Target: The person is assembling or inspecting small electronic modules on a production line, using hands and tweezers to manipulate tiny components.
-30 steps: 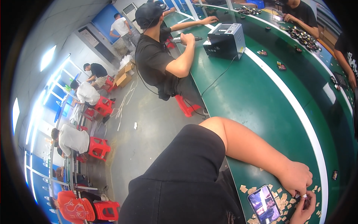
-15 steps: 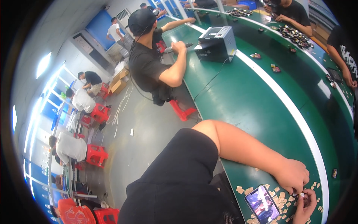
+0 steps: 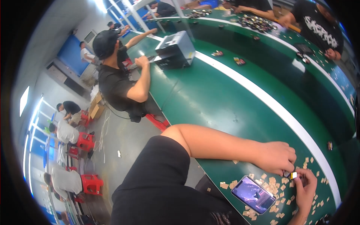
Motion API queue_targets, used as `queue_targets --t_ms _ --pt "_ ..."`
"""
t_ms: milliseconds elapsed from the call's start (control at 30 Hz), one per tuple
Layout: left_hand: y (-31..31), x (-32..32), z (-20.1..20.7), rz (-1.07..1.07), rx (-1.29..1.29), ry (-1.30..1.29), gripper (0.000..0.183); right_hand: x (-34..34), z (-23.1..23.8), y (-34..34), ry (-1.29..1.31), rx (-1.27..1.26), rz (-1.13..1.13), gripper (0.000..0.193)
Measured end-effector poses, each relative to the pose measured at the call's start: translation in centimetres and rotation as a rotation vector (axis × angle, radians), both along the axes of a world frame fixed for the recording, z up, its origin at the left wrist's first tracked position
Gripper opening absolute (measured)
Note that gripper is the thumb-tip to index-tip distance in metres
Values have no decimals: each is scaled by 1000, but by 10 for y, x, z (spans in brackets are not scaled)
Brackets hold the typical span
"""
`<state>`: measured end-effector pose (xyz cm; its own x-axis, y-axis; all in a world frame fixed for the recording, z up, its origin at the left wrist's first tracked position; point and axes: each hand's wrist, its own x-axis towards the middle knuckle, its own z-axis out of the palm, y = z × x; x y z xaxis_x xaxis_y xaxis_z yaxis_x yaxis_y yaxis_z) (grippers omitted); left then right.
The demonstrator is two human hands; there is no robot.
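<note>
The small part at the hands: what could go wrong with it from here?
The small part might slip from the right hand, with the left hand close against it, and drop among the loose tan squares. The phone, lying nearby with its screen lit, could distract.

You've got a bright shot, white rectangular ceiling light (image 3: 24, 100) blazing at left; glossy green tabletop (image 3: 210, 108) catches hazy glare (kinda washed-out), straight lines bend, corners go black, background's soft.
</note>
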<state>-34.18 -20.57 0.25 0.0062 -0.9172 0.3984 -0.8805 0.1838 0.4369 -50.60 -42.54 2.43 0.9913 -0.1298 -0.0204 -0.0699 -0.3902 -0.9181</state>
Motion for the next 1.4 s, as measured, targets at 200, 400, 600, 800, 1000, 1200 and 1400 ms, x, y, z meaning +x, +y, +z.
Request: queue_targets --t_ms 200,400,600,800,1000,1200,1400 --pt "26 11 14 111 80 -72 28 30 9 24 39 81 40 17" --pt "6 9 20 60 13 -58 23 23 6 17 -125 -156 14 19" --pt "7 0 16 75 -7 -100 23 12 14 35 -200 -388 -5 18" --pt "9 0 15 71 -20 -103 23 14 15 48 -163 -479 9 17" --pt "7 -1 20 117 23 -11 36 14 5 48 -190 -420 -46 18" --pt "9 -5 22 152 41 27 43 14 -6 43 -197 -246 -59 20" --pt "7 -4 21 151 36 24 43 14 -17 43 -231 -168 -82 21"
